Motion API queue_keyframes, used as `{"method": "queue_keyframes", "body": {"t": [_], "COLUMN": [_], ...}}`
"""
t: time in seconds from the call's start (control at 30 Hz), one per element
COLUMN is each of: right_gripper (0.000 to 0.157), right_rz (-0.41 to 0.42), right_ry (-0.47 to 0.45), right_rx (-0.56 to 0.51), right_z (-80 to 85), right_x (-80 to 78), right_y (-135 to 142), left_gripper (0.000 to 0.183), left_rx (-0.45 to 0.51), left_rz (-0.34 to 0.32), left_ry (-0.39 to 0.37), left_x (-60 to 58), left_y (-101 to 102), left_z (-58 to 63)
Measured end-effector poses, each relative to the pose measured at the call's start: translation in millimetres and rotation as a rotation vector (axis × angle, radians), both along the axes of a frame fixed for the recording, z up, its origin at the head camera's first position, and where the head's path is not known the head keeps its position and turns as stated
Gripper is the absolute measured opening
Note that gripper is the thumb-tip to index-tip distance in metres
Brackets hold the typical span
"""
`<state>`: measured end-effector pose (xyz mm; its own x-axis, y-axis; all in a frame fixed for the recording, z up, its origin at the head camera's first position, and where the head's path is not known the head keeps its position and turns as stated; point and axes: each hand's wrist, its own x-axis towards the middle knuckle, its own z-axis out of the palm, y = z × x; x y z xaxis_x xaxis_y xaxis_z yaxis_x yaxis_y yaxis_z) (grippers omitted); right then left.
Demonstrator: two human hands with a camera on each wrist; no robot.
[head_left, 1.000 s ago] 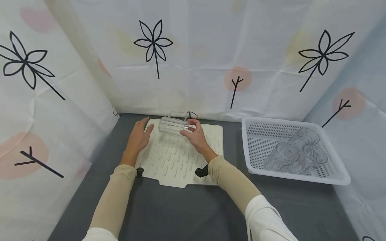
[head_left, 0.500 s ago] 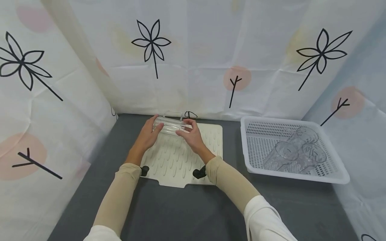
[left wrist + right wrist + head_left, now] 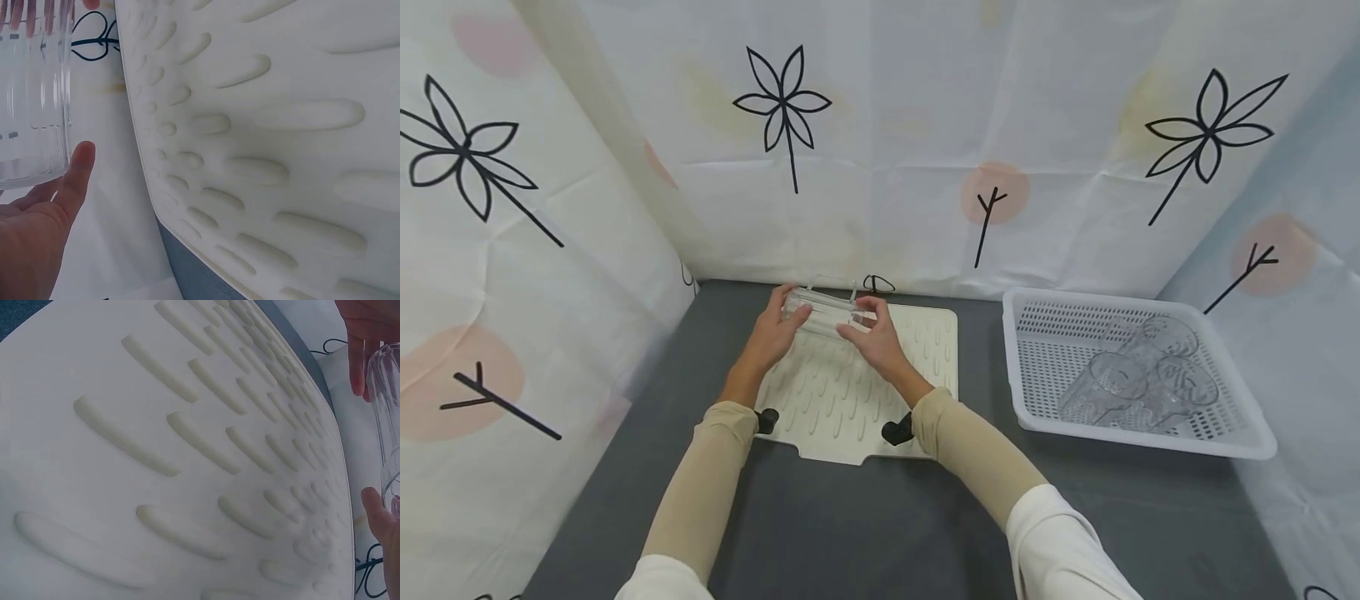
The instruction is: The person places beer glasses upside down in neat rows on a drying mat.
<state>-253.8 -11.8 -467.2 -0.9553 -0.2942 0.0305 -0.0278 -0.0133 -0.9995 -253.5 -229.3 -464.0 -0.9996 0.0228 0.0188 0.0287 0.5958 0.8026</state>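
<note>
A clear glass mug (image 3: 822, 315) lies on its side in the air between my hands, close over the back of a cream ridged mat (image 3: 842, 400). My left hand (image 3: 770, 335) holds the mug's base end, with the thumb on the near side. At the open end, my right hand (image 3: 880, 343) pinches the rim between thumb and fingers. The mug's handle (image 3: 831, 281) points up and away, toward the curtain. In the left wrist view, the thick base of the mug (image 3: 31, 150) rests against the fingers of the left hand (image 3: 34, 237).
On the right stands a white perforated basket (image 3: 1013, 375) with several clear glass mugs (image 3: 1112, 383) in it. A patterned curtain (image 3: 880, 208) closes off the back and sides of the dark grey table (image 3: 850, 533).
The left hand has moved right from beside the mug and taken hold of its base end. The mug has shifted slightly left, while the right hand has kept its grip at the rim.
</note>
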Motion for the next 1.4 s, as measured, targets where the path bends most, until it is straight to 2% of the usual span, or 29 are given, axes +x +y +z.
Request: {"method": "queue_keyframes", "body": {"t": [0.17,0.4,0.47,0.63,0.77,0.87,1.03,1.4], "right_gripper": [0.068,0.081,0.082,0.087,0.088,0.085,0.074,0.051], "right_rz": [0.025,0.003,0.007,0.077,0.118,0.106,0.039,0.003], "right_ry": [0.000,0.016,0.019,0.002,0.026,0.041,0.108,0.166], "right_rx": [0.094,0.197,0.209,0.215,0.239,0.249,0.268,0.353], "right_z": [11.3,-10.6,-12.0,3.4,16.4,12.7,-4.0,-0.2], "right_x": [6.8,-1.2,-2.1,1.2,4.4,0.8,-11.4,-20.9], "right_y": [3.4,1.5,2.6,9.6,14.1,14.8,13.3,12.4], "left_gripper": [0.075,0.073,0.072,0.071,0.073,0.072,0.067,0.060], "left_rx": [0.023,0.009,0.004,-0.003,-0.009,-0.015,-0.055,-0.154], "left_rz": [-0.002,-0.018,-0.022,-0.033,-0.047,-0.051,-0.074,-0.168], "left_ry": [0.023,0.064,0.075,0.101,0.135,0.159,0.199,0.263], "left_x": [1.5,2.6,2.5,3.1,1.6,0.0,-1.9,1.5], "left_y": [-0.1,0.2,0.6,2.5,5.2,6.8,7.8,10.8], "left_z": [0.4,2.0,2.8,5.4,7.9,10.3,13.7,22.7]}}
